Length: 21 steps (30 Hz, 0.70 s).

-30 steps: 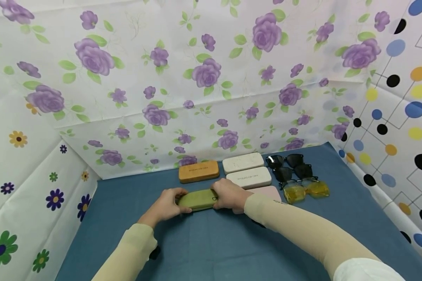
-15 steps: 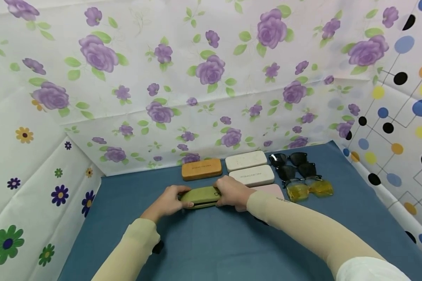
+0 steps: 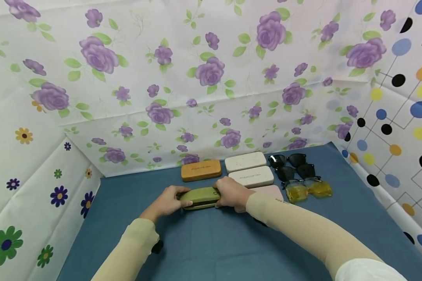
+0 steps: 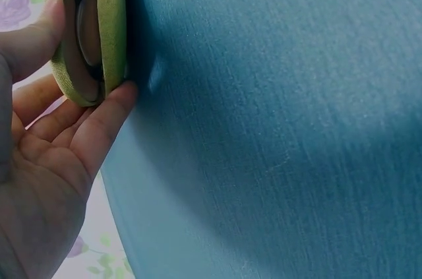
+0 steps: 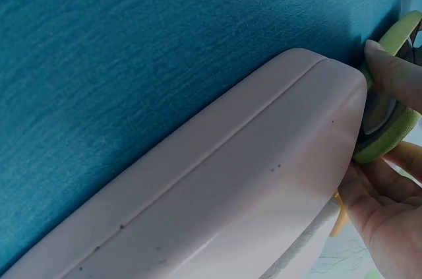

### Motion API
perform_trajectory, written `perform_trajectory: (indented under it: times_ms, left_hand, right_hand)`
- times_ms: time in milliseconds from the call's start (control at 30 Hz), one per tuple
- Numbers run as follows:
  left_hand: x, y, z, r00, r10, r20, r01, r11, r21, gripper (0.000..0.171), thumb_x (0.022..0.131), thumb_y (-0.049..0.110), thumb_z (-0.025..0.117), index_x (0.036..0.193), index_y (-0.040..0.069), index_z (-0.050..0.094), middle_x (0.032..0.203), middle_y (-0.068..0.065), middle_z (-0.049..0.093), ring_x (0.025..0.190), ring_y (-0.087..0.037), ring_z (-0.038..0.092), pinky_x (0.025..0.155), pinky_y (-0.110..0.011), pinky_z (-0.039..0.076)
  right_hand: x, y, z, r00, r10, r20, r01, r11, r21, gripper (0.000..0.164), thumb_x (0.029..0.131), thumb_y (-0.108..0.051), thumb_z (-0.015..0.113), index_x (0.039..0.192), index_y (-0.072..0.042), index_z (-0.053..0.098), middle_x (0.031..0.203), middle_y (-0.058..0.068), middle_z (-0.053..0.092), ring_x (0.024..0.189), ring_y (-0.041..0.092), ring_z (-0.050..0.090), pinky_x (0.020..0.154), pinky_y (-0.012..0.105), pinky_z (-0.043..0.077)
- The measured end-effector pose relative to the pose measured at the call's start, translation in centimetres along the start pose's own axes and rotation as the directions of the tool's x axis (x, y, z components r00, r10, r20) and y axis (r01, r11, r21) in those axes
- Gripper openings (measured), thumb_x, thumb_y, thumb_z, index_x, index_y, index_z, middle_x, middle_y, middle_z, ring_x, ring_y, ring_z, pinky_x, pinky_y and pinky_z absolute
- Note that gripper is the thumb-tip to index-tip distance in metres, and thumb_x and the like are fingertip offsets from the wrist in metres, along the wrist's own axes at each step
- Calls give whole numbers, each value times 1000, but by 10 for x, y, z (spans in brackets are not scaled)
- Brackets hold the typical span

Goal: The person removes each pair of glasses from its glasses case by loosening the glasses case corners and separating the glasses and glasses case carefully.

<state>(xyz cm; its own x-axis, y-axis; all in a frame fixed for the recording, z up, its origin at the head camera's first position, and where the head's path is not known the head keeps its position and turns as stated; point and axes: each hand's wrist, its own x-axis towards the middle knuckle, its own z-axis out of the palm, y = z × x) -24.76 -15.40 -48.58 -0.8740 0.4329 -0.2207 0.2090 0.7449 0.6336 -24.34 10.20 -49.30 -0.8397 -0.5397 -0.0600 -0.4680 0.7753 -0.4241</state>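
Note:
A green glasses case (image 3: 198,194) lies on the blue cloth with its lid partly raised, a dark gap facing me. My left hand (image 3: 166,203) grips its left end, and my right hand (image 3: 233,193) holds the right end. Through the gap in the left wrist view, a dark-rimmed pair of glasses (image 4: 88,31) shows inside the case. The right wrist view also catches the green rim (image 5: 386,142) between thumb and fingers. Close by my right hand is a pink glasses case (image 5: 264,160), partly hidden by the wrist in the head view.
An orange case (image 3: 201,170) lies behind the green one. To its right are a speckled white case (image 3: 245,162) and a plain white case (image 3: 251,176). Dark sunglasses (image 3: 287,160) and yellow-lensed glasses (image 3: 308,190) lie farther right. Flowered sheeting (image 3: 183,128) rises behind.
One second ago the green case looked closed; its lid has since lifted, and a dark gap shows along the front. Both hands have kept their places at its ends. The head view has shifted slightly.

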Motion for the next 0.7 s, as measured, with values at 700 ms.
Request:
perform_trajectory:
  times_ms: [700]
  left_hand:
    - [1, -1, -2, 998, -65, -7, 64, 993, -97, 51, 80, 49, 69, 123, 23, 61, 118, 1, 63, 100, -15, 58, 82, -37, 49]
  right_hand:
    - [0, 0, -1, 999, 42, 14, -43, 998, 56, 37, 64, -36, 86, 91, -20, 66, 75, -10, 61, 62, 7, 55, 54, 25, 43]
